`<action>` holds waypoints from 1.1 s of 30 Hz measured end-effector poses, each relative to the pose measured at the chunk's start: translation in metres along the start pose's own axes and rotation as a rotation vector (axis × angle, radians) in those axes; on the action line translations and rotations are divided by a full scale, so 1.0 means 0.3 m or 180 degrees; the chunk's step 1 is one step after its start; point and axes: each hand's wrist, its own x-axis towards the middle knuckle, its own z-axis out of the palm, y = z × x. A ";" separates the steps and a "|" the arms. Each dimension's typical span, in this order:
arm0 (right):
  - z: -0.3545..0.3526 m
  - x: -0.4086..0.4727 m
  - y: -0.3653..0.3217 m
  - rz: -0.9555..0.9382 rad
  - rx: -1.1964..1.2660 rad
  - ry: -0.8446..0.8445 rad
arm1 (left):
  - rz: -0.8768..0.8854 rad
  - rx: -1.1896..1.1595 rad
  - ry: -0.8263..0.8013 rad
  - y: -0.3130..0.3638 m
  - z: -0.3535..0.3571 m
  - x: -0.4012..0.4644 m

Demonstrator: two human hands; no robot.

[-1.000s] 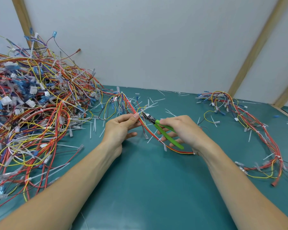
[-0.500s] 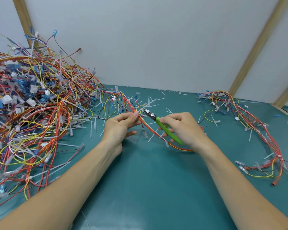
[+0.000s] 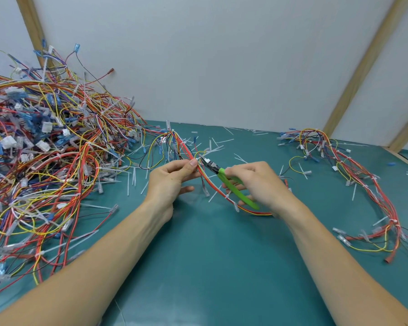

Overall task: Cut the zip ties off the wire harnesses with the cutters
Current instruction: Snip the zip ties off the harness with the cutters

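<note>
Left hand (image 3: 172,178) is pinching the wire harness (image 3: 212,184) between thumb and curled fingers, holding the red/orange/yellow bundle lifted just above the green table (image 3: 210,267). Right hand (image 3: 257,182) is wrapping around the green handles of the cutters (image 3: 226,182), fingers curled tight on them; the metal nose is pointing up-left, sitting right against the bundle just beside the left thumb. Can't tell whether the blades are biting a zip tie or only touching the wires, too small to read. The harness is running from the far centre of the table, through the left fingers, then curving down under the right wrist. A white zip tie (image 3: 227,196) is showing on that run below the cutter handles. Big tangled pile of harnesses (image 3: 45,165) is sitting on the left side of the table, full of blue and white connectors. Another harness (image 3: 363,180) is lying looped on the right, well apart from the hands. Cut zip-tie scraps (image 3: 222,141) are lying scattered across the table behind and around the hands. White wall panels with wooden battens (image 3: 360,67) are standing behind the table.
</note>
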 end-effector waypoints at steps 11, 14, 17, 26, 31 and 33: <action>-0.030 0.002 -0.003 0.0490 0.0790 -0.0552 | -0.0022 0.0010 -0.0200 0.008 0.005 -0.010; -0.026 0.001 -0.002 0.0408 0.0757 -0.0475 | -0.0034 0.0021 -0.0237 0.006 0.004 -0.009; -0.015 -0.003 -0.008 0.0297 0.0646 -0.0323 | -0.0025 -0.0032 -0.0245 0.002 0.007 -0.010; 0.011 -0.006 -0.009 -0.0023 0.0086 0.0004 | -0.0096 -0.0039 -0.0242 -0.006 0.000 -0.001; 0.027 0.001 0.005 -0.0200 -0.0235 0.0143 | -0.0138 -0.0008 -0.0281 -0.006 0.000 -0.003; 0.033 0.001 0.009 -0.0305 -0.0448 0.0248 | -0.0127 -0.0014 -0.0290 -0.004 0.002 -0.005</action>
